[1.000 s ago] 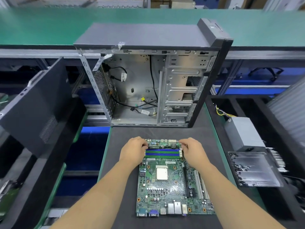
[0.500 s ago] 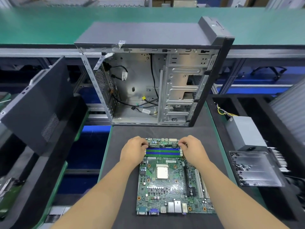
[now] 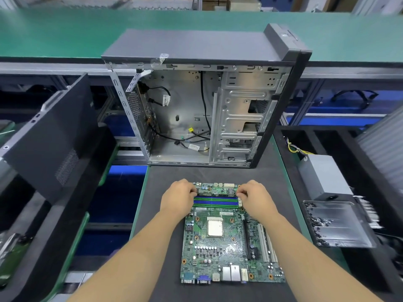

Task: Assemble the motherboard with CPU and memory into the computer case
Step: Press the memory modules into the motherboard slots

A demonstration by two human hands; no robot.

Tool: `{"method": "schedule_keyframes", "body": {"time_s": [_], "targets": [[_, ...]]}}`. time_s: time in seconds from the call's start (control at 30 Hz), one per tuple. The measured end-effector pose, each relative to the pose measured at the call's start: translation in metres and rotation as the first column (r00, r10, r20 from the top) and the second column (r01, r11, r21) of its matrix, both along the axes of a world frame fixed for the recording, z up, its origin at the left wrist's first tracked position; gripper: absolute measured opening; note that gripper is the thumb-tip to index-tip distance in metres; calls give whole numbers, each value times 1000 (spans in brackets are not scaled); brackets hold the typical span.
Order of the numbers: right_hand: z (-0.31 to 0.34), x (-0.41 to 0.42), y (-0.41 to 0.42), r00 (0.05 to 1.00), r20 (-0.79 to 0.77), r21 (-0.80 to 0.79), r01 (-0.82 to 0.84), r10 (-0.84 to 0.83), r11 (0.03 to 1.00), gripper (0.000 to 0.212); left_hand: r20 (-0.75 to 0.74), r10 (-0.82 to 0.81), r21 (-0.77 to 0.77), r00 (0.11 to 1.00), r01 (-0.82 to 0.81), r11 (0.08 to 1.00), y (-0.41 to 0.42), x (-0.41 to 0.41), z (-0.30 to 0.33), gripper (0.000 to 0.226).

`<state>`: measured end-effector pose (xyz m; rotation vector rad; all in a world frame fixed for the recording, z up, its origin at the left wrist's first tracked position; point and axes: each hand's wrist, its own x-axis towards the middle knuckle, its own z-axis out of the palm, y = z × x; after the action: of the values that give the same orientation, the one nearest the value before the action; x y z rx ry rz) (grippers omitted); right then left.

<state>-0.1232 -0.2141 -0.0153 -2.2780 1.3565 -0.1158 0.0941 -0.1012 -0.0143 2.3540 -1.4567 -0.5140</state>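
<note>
Both hands, left [image 3: 177, 198] and right [image 3: 257, 198], are staying pinched on the memory [image 3: 216, 201] ends at the board's [image 3: 229, 243] 12 o'clock edge; nothing is shifting, seating unfinished.

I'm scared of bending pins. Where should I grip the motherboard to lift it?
Probably by the bare left and right edges of the motherboard, pinched from the sides. It lies flat, its top crowded with the CPU, memory slots and rear ports.
</note>
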Motion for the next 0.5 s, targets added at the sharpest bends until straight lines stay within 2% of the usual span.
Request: {"method": "schedule_keyframes", "body": {"time_s": [0.13, 0.23, 0.37, 0.5], "targets": [[1, 1, 4, 999, 27, 41, 31, -32, 999, 21, -53, 43, 7, 998, -43, 999, -1, -1, -1, 17], [2, 2, 6, 992, 87, 98, 88, -96, 991, 20, -200, 106, -22, 974, -113, 993, -2, -1, -3, 11], [3, 7, 5, 968, 142, 192, 179, -207, 965, 27, -441, 298, -27, 846, -345, 938, -1, -6, -7, 22], [6, 18, -3, 965, 53, 232, 240, -258, 943, 43, -588, 443, 84, 677, -493, 866, -7, -9, -7, 59]]}}
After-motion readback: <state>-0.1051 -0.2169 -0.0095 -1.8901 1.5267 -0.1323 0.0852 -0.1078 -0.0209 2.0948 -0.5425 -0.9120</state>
